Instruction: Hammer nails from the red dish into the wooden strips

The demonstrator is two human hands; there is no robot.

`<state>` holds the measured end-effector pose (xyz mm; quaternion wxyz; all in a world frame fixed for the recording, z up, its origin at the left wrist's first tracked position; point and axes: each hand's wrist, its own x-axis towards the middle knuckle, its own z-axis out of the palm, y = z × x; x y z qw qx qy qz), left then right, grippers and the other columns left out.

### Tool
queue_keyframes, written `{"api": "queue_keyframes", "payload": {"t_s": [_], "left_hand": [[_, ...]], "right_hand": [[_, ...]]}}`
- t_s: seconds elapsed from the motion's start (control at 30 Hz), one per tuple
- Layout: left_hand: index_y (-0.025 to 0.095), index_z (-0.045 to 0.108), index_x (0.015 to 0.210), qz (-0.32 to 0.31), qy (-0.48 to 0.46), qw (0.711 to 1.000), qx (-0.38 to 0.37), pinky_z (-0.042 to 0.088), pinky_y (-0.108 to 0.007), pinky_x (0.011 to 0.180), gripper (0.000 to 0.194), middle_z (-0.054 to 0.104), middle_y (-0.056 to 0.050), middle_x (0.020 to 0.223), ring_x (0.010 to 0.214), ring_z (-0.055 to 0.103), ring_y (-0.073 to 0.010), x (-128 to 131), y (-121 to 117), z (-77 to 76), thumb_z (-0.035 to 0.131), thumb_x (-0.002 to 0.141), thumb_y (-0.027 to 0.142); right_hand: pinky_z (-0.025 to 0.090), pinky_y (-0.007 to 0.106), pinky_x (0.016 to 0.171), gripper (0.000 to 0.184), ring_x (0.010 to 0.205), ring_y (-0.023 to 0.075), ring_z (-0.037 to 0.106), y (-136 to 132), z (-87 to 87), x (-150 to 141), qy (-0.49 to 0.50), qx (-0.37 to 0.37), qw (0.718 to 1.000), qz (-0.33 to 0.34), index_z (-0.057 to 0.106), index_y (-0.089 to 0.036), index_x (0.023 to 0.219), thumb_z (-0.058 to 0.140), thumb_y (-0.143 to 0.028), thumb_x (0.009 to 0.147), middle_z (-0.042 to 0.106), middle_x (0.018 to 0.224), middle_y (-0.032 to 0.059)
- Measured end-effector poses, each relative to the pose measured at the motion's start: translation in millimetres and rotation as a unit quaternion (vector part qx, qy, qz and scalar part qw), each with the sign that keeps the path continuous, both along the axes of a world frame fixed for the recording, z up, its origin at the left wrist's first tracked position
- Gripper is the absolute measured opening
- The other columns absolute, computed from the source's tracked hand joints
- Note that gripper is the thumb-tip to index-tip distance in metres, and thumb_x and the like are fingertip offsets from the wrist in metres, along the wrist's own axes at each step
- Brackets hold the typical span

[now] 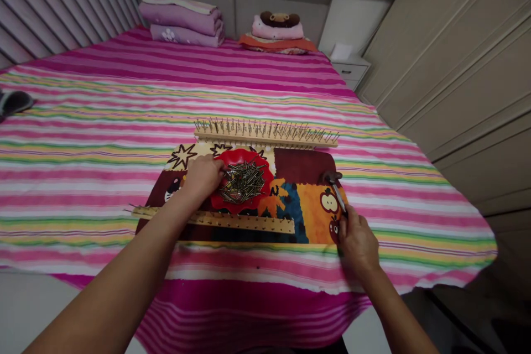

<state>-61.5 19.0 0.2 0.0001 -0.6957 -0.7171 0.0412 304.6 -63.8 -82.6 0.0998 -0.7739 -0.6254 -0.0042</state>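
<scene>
A red bowl (267, 185) with a scalloped rim holds a heap of metal nails (244, 182). At its left side, my left hand (204, 177) is closed over the rim, its fingertips partly hidden. My right hand (359, 239) is wrapped round the handle of a small hammer (337, 191), whose head rests over the mat's right side. In front of the bowl lies a wooden strip (249, 221) with short nail ends along it. Behind the bowl, a second wooden strip (265, 138) bristles with many upright nails.
Beneath these things is a patchwork-print mat (317, 163) on a striped bedspread (398, 193). Folded purple bedding (182, 22) and a pink stack (277, 30) sit by the headboard. A dark object (15, 103) lies at far left. A wardrobe (464, 55) stands at right.
</scene>
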Motion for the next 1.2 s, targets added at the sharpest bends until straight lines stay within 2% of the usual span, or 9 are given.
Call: {"api": "queue_keyframes", "payload": {"t_s": [0.13, 0.27, 0.4, 0.5, 0.7, 0.9, 1.07, 1.2], "left_hand": [[0.024, 0.071, 0.094, -0.018, 0.001, 1.0, 0.0, 0.032, -0.043, 0.085, 0.025, 0.063, -0.012, 0.102, 0.102, 0.052, -0.0304, 8, 9, -6.9, 0.05, 0.082, 0.031], [0.023, 0.07, 0.089, -0.028, 0.011, 0.999, -0.012, 0.03, -0.042, 0.083, 0.023, 0.063, -0.011, 0.101, 0.101, 0.051, -0.0281, 10, 17, -9.6, 0.051, 0.081, 0.032], [0.021, 0.069, 0.087, -0.038, 0.014, 0.999, -0.034, 0.03, -0.041, 0.084, 0.023, 0.064, -0.01, 0.102, 0.102, 0.053, -0.0276, 12, 21, -4.8, 0.048, 0.081, 0.027], [0.02, 0.069, 0.088, -0.04, 0.013, 0.998, -0.045, 0.032, -0.041, 0.084, 0.026, 0.065, -0.01, 0.103, 0.101, 0.055, -0.028, 6, 22, 1.5, 0.045, 0.084, 0.03], [0.021, 0.068, 0.088, 0.004, 0.027, 0.999, -0.021, 0.036, -0.039, 0.083, 0.028, 0.067, -0.008, 0.102, 0.097, 0.058, -0.0259, -12, 22, 13.1, 0.043, 0.082, 0.032], [0.021, 0.069, 0.085, 0.012, 0.02, 1.0, -0.02, 0.036, -0.037, 0.082, 0.026, 0.068, -0.008, 0.096, 0.095, 0.058, -0.0254, -19, 22, 10.5, 0.047, 0.08, 0.034], [0.026, 0.069, 0.094, -0.037, 0.006, 0.999, -0.006, 0.032, -0.039, 0.085, 0.023, 0.064, -0.006, 0.099, 0.1, 0.055, -0.0262, -13, 20, 1.4, 0.052, 0.079, 0.032], [0.025, 0.07, 0.09, -0.078, 0.026, 0.996, -0.024, 0.03, -0.042, 0.087, 0.021, 0.063, -0.008, 0.096, 0.101, 0.054, -0.0276, -3, 20, -1.3, 0.051, 0.081, 0.029]], "right_hand": [[0.028, 0.025, 0.054, 0.038, 0.065, 0.0143, 0.047, 0, 0.6, 0, 0.004, 0.004, 1.0, 0.005, 0.05, -0.014, 0.129, 0.035, -0.029, 0.097, 0.059, 0.09, 0.0083], [0.027, 0.025, 0.054, 0.039, 0.065, 0.0141, 0.047, 0, 0.7, -1, 0.002, 0.0, 1.0, -0.002, 0.049, -0.015, 0.13, 0.035, -0.029, 0.097, 0.058, 0.088, 0.0073], [0.027, 0.025, 0.054, 0.039, 0.065, 0.0149, 0.048, 0, 0.3, -1, 0.002, -0.003, 1.0, -0.008, 0.049, -0.015, 0.13, 0.034, -0.028, 0.097, 0.059, 0.089, 0.0078], [0.028, 0.026, 0.055, 0.039, 0.067, 0.0157, 0.05, 0, 0.1, -1, 0.0, -0.001, 1.0, -0.003, 0.049, -0.014, 0.13, 0.035, -0.029, 0.097, 0.059, 0.09, 0.0084], [0.028, 0.026, 0.054, 0.039, 0.067, 0.0159, 0.05, 0, 0.3, -1, -0.007, 0.002, 1.0, -0.004, 0.049, -0.015, 0.13, 0.034, -0.03, 0.097, 0.058, 0.088, 0.0075], [0.027, 0.025, 0.053, 0.038, 0.067, 0.016, 0.051, 0, -0.7, -1, -0.015, 0.0, 1.0, -0.004, 0.049, -0.015, 0.13, 0.038, -0.029, 0.096, 0.058, 0.087, 0.0068], [0.027, 0.025, 0.052, 0.038, 0.065, 0.0158, 0.05, 0, 1.4, -3, -0.016, -0.003, 1.0, -0.008, 0.049, -0.016, 0.13, 0.035, -0.03, 0.097, 0.058, 0.087, 0.0071], [0.028, 0.026, 0.053, 0.039, 0.065, 0.0158, 0.05, 0, 2.0, -3, -0.01, -0.004, 1.0, -0.012, 0.049, -0.015, 0.13, 0.035, -0.029, 0.097, 0.059, 0.089, 0.0078]]}}
